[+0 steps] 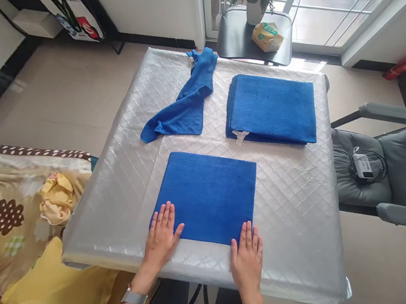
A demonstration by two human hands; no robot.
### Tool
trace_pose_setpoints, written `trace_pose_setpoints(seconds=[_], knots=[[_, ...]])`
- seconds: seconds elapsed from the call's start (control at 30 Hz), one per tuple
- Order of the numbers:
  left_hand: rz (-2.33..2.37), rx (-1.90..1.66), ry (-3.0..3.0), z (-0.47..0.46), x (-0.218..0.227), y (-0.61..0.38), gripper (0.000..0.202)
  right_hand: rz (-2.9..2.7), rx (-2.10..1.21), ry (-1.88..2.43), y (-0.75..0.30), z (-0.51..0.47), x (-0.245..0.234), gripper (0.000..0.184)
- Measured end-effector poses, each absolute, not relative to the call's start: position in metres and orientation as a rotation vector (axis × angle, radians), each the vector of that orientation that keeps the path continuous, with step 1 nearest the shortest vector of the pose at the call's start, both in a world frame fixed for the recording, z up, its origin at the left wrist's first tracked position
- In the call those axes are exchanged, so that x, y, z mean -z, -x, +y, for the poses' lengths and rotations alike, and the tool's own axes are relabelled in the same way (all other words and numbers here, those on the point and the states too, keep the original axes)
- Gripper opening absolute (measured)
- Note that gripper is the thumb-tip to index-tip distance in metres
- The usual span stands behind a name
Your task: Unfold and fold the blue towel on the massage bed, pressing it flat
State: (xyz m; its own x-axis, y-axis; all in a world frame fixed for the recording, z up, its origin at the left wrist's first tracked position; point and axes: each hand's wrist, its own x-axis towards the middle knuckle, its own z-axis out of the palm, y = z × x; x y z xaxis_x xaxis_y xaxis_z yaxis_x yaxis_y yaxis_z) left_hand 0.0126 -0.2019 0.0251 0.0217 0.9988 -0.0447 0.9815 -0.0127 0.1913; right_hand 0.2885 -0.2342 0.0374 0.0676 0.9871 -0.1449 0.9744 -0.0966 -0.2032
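A blue towel [208, 192] lies flat as a neat rectangle close to the table's front edge. My left hand [161, 235] rests flat on its near left corner, fingers stretched out. On the near right corner lies my right hand [247, 258], also flat, with the thumb apart from the fingers. Behind this towel at the right sits a stack of folded blue towels [273, 106], with a white tag hanging from its front side. A crumpled, twisted blue towel [189, 101] lies loosely at the back left, apart from both hands.
A silver quilted cloth [293, 197] covers the table. Past its far edge stands a dark chair [235, 35] with a potted plant [255, 11] and a yellow pack [268, 36]. At right is a grey armchair [354, 185] with a corded device; bedding [25, 243] lies at left.
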Motion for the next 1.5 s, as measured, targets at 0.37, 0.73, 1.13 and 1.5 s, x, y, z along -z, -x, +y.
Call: trace_pose_setpoints(seconds=[0.37,0.73,1.13,1.5], knots=[[2.004,-0.222,-2.063,-0.212,-0.043,0.047,0.077,-2.051,-0.223,2.153,-0.289,-0.197,-0.066,0.067],[1.307,-0.612,-2.273,-0.143,-0.071,-0.146,0.069,-2.124,-0.129,2.096,-0.306,-0.173,-0.026,0.073],[1.610,-0.574,-1.958,-0.136,-0.046,-0.171,0.075,-2.106,-0.146,2.103,-0.304,-0.172,-0.031,0.071],[1.906,-0.527,-1.752,-0.151,-0.042,-0.001,0.077,-2.106,-0.217,2.169,-0.305,-0.173,-0.034,0.068]])
